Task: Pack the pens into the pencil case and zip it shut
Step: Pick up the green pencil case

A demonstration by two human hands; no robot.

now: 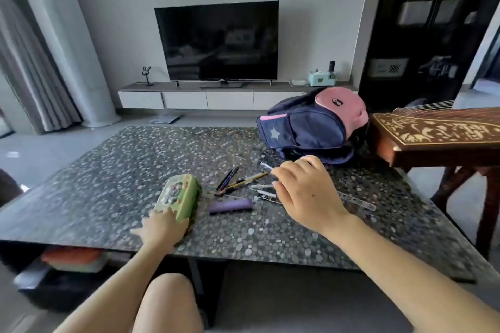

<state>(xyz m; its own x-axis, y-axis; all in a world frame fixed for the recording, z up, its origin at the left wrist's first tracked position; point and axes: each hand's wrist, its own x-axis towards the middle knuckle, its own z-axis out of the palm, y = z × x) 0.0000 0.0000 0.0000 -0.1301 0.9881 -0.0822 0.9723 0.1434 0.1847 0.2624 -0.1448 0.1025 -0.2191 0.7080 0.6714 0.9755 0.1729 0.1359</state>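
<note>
pencil case (177, 197): one; contents hidden
pens (244, 182): about six loose, right of case
left hand (159, 228): gripping case's near end
right hand (305, 192): pinching white pen (266, 166)

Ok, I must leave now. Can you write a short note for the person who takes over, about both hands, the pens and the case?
Left hand: holds the near end of the green printed pencil case on the speckled grey stone table.
Right hand: appears to pinch a thin white pen above the pile.
Loose on the table between the hands: two dark pens, a yellow-and-black pen, small white pens, a purple cylindrical item and a clear ruler.
Done: nothing visibly packed.
Left: put all the pens in, then zip the case.
</note>
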